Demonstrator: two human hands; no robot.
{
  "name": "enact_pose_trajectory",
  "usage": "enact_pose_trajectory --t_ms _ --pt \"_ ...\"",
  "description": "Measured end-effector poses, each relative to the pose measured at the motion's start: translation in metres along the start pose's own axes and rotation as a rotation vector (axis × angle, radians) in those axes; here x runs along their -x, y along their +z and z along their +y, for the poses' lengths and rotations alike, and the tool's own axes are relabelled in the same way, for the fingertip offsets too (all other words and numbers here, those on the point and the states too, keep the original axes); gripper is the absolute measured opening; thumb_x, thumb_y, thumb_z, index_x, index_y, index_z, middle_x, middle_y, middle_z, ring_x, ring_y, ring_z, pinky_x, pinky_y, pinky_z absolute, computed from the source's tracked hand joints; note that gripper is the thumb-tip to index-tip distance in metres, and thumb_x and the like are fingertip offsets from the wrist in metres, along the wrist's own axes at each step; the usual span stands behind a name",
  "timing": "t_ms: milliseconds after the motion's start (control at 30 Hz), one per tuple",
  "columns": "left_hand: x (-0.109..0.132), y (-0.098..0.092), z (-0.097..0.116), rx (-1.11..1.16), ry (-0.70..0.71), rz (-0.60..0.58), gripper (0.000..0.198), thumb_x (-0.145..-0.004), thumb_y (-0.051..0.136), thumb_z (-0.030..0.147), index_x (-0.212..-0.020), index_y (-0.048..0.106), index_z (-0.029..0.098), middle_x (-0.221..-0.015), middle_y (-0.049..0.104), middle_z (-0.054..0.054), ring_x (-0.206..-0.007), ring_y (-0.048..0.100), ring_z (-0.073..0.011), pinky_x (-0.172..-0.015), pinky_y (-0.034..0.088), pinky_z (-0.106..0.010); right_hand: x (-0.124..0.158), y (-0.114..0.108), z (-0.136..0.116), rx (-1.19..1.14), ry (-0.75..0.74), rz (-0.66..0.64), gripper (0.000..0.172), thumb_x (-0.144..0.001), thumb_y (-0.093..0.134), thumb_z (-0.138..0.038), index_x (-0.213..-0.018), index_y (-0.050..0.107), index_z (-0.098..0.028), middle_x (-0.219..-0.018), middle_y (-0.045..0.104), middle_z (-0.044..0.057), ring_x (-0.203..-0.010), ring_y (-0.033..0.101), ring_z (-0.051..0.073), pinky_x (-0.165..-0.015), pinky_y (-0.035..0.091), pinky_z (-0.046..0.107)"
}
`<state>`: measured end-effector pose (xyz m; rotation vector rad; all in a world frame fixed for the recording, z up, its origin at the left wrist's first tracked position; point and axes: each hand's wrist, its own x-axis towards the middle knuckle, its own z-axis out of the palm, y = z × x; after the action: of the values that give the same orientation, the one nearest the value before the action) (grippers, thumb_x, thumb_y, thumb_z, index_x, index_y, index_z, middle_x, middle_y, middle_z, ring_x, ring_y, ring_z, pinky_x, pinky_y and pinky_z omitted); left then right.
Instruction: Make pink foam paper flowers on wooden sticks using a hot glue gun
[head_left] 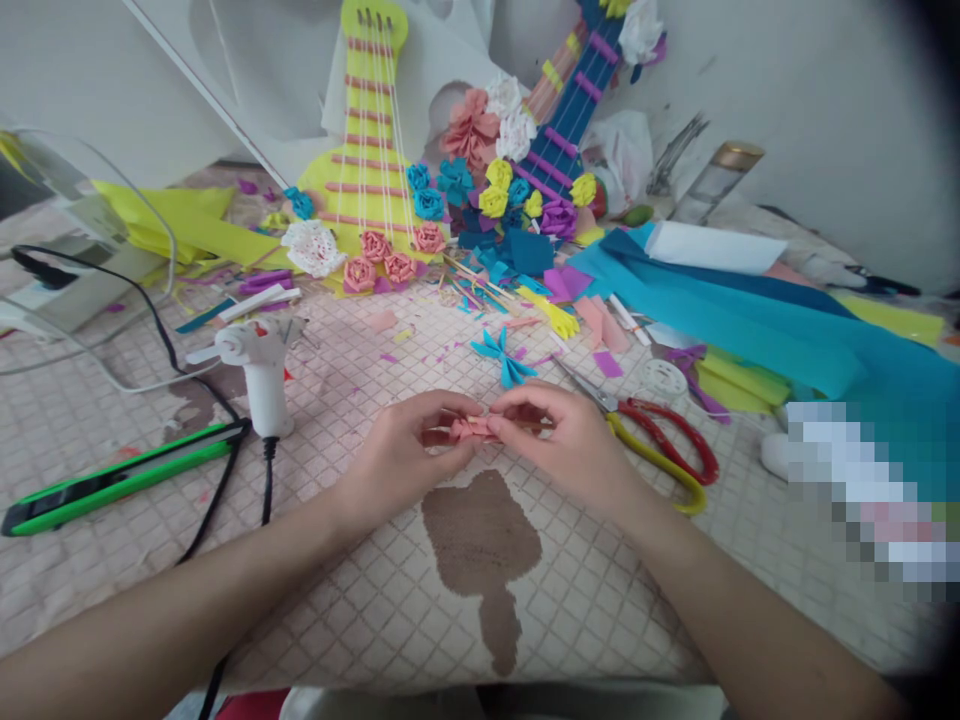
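A small piece of folded pink paper is pinched between the fingertips of both hands, low over the middle of the table. My left hand grips it from the left, thumb below and fingers above. From the other side my right hand closes on it, and a thin stick-like thing shows under those fingers. Just beyond the hands lies a blue paper flower with spread petals. Scissors with red and yellow handles rest beside my right hand.
A white glue gun stands at left near a green utility knife and cables. Behind are a yellow paper guitar, a blue one and paper flowers. Blue paper sheets cover the right. The tablecloth has a brown worn patch.
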<state>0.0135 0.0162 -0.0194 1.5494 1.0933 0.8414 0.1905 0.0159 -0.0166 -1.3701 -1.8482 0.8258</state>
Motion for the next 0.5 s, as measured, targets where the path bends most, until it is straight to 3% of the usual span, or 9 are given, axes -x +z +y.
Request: enact_pose_trajectory --t_ms 333,500 --pt "-0.0010 -0.0070 0.0018 0.007 0.007 -0.014 0.016 -0.083 0.054 0.024 -0.085 0.067 0.015 -0.084 0.072 -0.004 -0.077 0.066 -0.0141 -0.071 0.054 -0.023 0.0012 0.0031 0.0004 0.007 -0.030 0.031 0.010 -0.074 0.062 -0.017 -0.083 0.067 -0.018 -0.077 0.066 0.001 -0.069 0.060 0.012 -0.063 0.047 0.024" --pt "-0.0010 -0.0057 0.0034 0.032 -0.011 -0.009 0.014 -0.078 0.058 0.021 -0.085 0.068 0.013 -0.086 0.071 -0.006 -0.079 0.066 -0.0150 -0.074 0.054 -0.025 0.0003 0.0031 0.0015 0.000 -0.014 0.029 0.011 -0.074 0.062 -0.019 -0.085 0.067 -0.018 -0.078 0.066 0.000 -0.068 0.060 0.011 -0.062 0.047 0.023"
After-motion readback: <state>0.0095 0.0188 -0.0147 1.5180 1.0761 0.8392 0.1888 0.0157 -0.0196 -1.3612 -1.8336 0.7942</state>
